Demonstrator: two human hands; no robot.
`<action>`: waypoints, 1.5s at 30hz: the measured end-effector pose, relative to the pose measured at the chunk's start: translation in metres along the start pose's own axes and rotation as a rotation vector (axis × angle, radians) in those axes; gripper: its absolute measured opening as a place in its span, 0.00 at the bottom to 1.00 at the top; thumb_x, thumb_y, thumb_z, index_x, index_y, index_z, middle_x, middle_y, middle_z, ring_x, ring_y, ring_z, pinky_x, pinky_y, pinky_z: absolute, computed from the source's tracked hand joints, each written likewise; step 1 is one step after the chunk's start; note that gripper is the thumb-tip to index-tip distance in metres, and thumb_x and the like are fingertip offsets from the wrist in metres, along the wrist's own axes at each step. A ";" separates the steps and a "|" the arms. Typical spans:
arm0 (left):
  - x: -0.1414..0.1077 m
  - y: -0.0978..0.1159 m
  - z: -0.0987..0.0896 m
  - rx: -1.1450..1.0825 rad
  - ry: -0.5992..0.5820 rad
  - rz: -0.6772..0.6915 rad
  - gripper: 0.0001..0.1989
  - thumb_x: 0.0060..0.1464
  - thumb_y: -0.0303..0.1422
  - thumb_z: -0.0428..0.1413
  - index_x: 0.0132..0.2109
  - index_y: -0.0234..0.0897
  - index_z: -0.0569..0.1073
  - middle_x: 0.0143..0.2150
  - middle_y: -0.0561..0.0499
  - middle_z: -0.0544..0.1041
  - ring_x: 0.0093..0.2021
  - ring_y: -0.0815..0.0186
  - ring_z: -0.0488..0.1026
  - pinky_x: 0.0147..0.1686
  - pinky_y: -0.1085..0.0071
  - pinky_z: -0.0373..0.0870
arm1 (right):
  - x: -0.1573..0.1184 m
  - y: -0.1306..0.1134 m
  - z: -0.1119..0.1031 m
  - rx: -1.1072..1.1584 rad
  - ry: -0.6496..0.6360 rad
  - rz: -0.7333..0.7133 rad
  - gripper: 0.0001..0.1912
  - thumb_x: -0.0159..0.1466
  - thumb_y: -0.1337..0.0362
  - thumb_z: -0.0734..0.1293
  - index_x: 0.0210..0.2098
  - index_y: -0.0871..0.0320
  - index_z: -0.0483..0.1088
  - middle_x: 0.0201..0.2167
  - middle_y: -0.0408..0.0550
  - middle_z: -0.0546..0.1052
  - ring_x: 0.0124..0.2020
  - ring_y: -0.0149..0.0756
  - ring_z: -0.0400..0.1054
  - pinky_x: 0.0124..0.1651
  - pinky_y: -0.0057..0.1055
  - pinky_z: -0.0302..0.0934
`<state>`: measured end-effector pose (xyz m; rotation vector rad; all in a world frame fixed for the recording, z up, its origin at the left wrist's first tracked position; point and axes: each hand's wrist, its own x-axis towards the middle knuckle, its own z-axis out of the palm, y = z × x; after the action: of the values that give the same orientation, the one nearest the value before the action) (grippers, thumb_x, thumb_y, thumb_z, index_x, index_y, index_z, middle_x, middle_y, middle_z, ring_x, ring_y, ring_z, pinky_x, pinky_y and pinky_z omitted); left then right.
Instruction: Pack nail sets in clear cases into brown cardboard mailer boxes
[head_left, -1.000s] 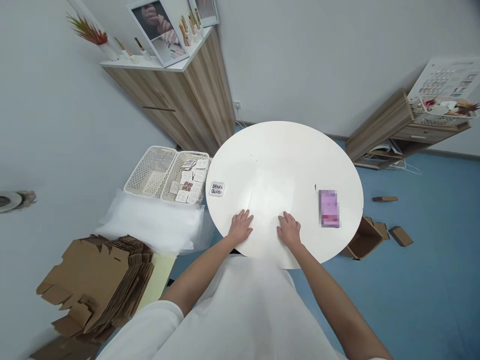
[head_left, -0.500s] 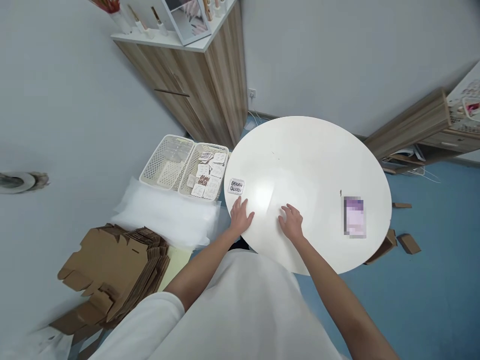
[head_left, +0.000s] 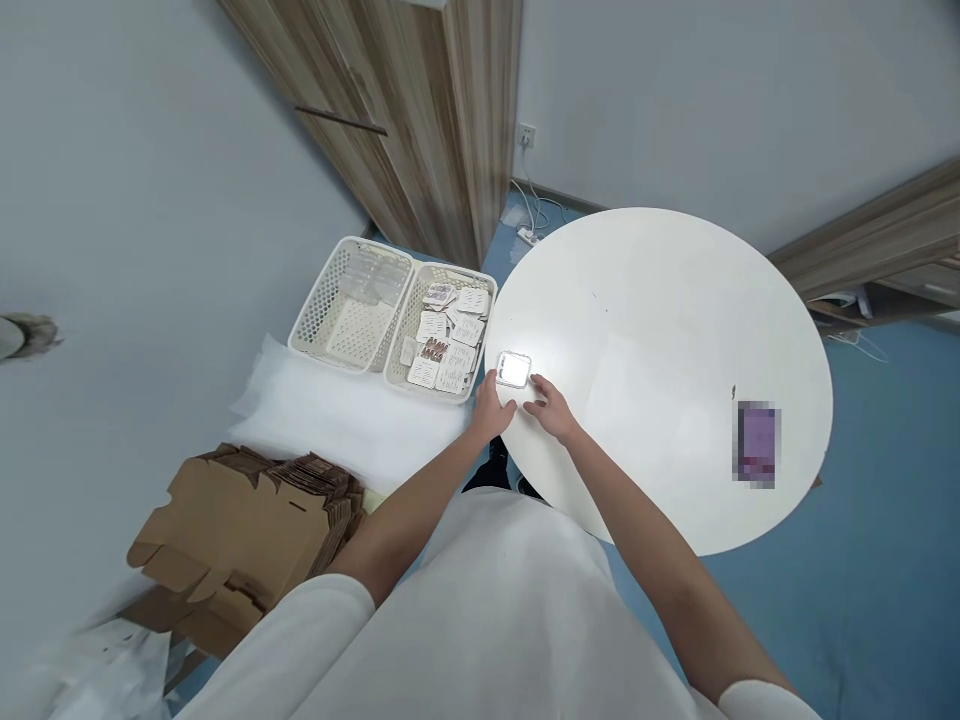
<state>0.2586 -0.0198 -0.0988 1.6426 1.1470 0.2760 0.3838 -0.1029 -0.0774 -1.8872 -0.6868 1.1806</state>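
Observation:
A small, flat, clear-looking case (head_left: 514, 369) lies near the left edge of the round white table (head_left: 660, 300). Glare whitens its top, so its contents barely show. My left hand (head_left: 491, 410) is at the case's near left corner, fingers forward and thumb apart, with the fingertips at or against its side. At the near right corner is my right hand (head_left: 553, 408), its fingers spread and curved toward the case. Neither hand has closed around it, and whether the fingertips press on it I cannot tell.
Left of the table stand two white baskets, one (head_left: 442, 392) filled with small cards, the other (head_left: 300, 335) with clear plastic pieces. White wrapping sheets (head_left: 352, 420) and flattened cardboard boxes (head_left: 247, 520) lie nearer. A blurred purple item (head_left: 757, 443) rests at the table's right.
My right hand has moved left to the case, and my left hand has come up beside its corner. The view has shifted down and left; glare now covers the dark rows seen in the case before.

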 end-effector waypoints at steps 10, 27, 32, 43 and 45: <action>0.002 -0.004 -0.002 -0.154 -0.070 -0.024 0.35 0.42 0.26 0.55 0.59 0.39 0.54 0.61 0.44 0.56 0.61 0.56 0.51 0.57 0.59 0.50 | -0.005 -0.002 0.002 0.155 -0.032 0.051 0.33 0.52 0.66 0.65 0.56 0.53 0.54 0.59 0.49 0.57 0.58 0.38 0.52 0.56 0.40 0.53; -0.086 0.031 0.096 0.196 -0.472 0.267 0.27 0.47 0.28 0.51 0.57 0.37 0.59 0.53 0.45 0.68 0.53 0.60 0.65 0.50 0.64 0.64 | -0.132 0.097 -0.099 -0.070 0.298 0.031 0.23 0.55 0.68 0.60 0.50 0.55 0.61 0.50 0.50 0.66 0.45 0.35 0.66 0.50 0.36 0.61; -0.105 0.034 0.118 0.304 -0.505 0.310 0.28 0.47 0.28 0.51 0.57 0.34 0.57 0.53 0.44 0.67 0.53 0.60 0.65 0.51 0.64 0.62 | -0.148 0.121 -0.114 -0.204 0.282 -0.018 0.20 0.55 0.69 0.59 0.48 0.56 0.64 0.47 0.50 0.69 0.43 0.35 0.67 0.48 0.36 0.62; -0.127 0.030 0.140 0.525 -0.440 0.385 0.30 0.46 0.28 0.50 0.58 0.33 0.55 0.56 0.43 0.63 0.55 0.57 0.60 0.53 0.61 0.59 | -0.161 0.148 -0.117 -0.301 0.259 -0.107 0.18 0.56 0.68 0.58 0.46 0.58 0.65 0.43 0.51 0.70 0.41 0.35 0.67 0.45 0.34 0.61; -0.128 0.029 0.142 0.578 -0.420 0.424 0.29 0.46 0.28 0.50 0.57 0.34 0.56 0.56 0.43 0.62 0.56 0.57 0.59 0.54 0.60 0.58 | -0.162 0.150 -0.118 -0.340 0.276 -0.131 0.18 0.57 0.68 0.58 0.47 0.58 0.63 0.45 0.51 0.68 0.42 0.36 0.66 0.45 0.34 0.61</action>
<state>0.3040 -0.2077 -0.0879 2.3158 0.5712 -0.1549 0.4278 -0.3480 -0.0956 -2.1941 -0.8814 0.7355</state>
